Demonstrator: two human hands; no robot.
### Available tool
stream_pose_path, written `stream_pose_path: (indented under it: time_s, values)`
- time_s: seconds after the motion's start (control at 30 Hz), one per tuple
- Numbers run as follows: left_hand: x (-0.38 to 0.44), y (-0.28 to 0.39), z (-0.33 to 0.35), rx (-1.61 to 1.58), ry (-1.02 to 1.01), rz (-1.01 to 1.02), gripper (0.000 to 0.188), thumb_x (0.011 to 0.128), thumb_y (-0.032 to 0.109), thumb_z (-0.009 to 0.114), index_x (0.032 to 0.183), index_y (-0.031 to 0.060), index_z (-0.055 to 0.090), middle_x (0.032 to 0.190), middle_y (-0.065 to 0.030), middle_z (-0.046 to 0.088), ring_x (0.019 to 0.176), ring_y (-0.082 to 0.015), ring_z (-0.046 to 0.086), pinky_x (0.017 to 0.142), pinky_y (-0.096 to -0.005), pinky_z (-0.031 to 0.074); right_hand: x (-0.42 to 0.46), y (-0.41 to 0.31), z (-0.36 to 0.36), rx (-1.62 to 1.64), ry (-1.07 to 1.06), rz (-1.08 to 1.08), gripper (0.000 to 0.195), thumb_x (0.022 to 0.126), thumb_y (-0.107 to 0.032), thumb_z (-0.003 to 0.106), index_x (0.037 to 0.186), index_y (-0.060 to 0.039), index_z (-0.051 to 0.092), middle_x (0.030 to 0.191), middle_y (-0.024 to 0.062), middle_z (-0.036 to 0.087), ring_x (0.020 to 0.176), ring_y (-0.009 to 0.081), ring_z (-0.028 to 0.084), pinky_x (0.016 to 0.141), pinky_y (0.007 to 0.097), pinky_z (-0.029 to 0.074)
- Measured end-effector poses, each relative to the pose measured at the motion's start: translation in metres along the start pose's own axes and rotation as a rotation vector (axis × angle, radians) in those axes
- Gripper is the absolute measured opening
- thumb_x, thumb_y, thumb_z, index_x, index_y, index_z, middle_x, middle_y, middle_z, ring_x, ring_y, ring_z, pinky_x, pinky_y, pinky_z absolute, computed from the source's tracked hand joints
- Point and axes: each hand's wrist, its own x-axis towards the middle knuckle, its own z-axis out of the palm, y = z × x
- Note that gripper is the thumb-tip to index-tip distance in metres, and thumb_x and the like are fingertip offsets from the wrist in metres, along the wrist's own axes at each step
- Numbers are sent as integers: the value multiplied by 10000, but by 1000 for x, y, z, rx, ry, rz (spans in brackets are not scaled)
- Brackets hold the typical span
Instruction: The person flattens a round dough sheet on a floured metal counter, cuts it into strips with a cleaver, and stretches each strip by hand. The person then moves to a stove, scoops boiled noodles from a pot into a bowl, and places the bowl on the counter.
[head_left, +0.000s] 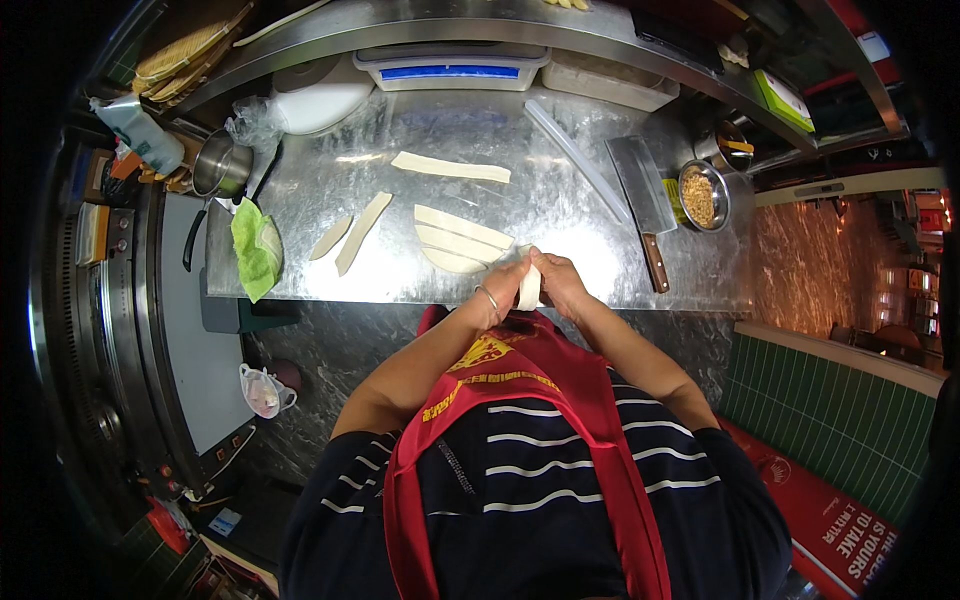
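Both hands meet at the front edge of the steel worktop (360, 289). My left hand (506, 286) and my right hand (559, 281) pinch a strip of dough (529, 289) between them, and it hangs down in a loop. Several cut dough strips (457, 240) lie side by side just left of the hands. A long dough strip (450, 167) lies farther back, while another strip (364, 232) and a short pointed piece (331, 238) rest on the left. A cleaver (641, 184) with a wooden handle lies to the right, beside a long pale translucent rod (577, 161).
A green cloth (256, 247) lies at the worktop's left end, near a steel saucepan (223, 165). At right stands a metal bowl of chopped nuts or similar bits (699, 196). Lidded plastic boxes (454, 71) line the back under a steel shelf (450, 30).
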Motion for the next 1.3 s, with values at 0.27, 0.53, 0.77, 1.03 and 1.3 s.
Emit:
stream_pose_path:
  time_s: [0.27,0.53,0.77,1.03,1.3]
  values:
    - [-10,18,8,102,32,58,400,1013,400,491,1154,39,592,985,-49,652,850,-175,625,736,-309,516,18,6,-7,-73,-12,-38,387,981,-409,573,945,-31,646,813,43,645,648,122,561,586,271,460]
    - [-9,38,16,136,48,131,403,1014,395,488,1142,31,604,960,-50,653,830,-145,595,761,-285,485,12,-14,5,-184,-4,-178,397,999,-400,538,897,-37,663,740,-3,609,623,85,487,584,242,397]
    - [-6,46,26,219,207,239,362,1009,357,520,1129,30,618,981,-46,656,857,-134,593,789,-289,485,4,-28,12,-266,13,-241,379,999,-396,544,908,-54,678,712,-18,602,602,70,474,586,232,405]
    - [-10,50,30,142,157,240,339,1000,308,553,1171,21,610,1041,-56,652,947,-120,576,864,-271,463,12,-20,6,-221,-5,-349,325,1011,-343,532,983,-43,654,801,-24,611,697,64,501,658,232,430]
    - [-8,51,27,124,73,264,307,999,289,551,1142,26,618,976,-34,654,868,-112,590,778,-266,483,10,-21,10,-189,9,-359,339,1018,-321,506,923,-25,642,752,-25,561,673,78,462,627,252,402]
